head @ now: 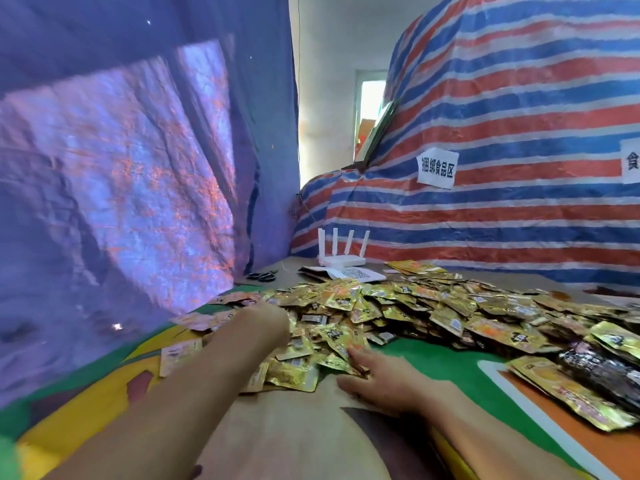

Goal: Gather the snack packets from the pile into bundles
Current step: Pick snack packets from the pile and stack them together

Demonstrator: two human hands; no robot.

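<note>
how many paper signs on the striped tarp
2: one sign on the striped tarp above the router, another cut off at the right edge. More may lie out of view.

A white paper sign stuck on the striped tarp reads 捆绑食品区 in black characters. A second white sign at the right edge is cut off, and only 食 shows. A white booklet lying flat carries a QR code. The print on the snack packets is too blurred to read.
</note>
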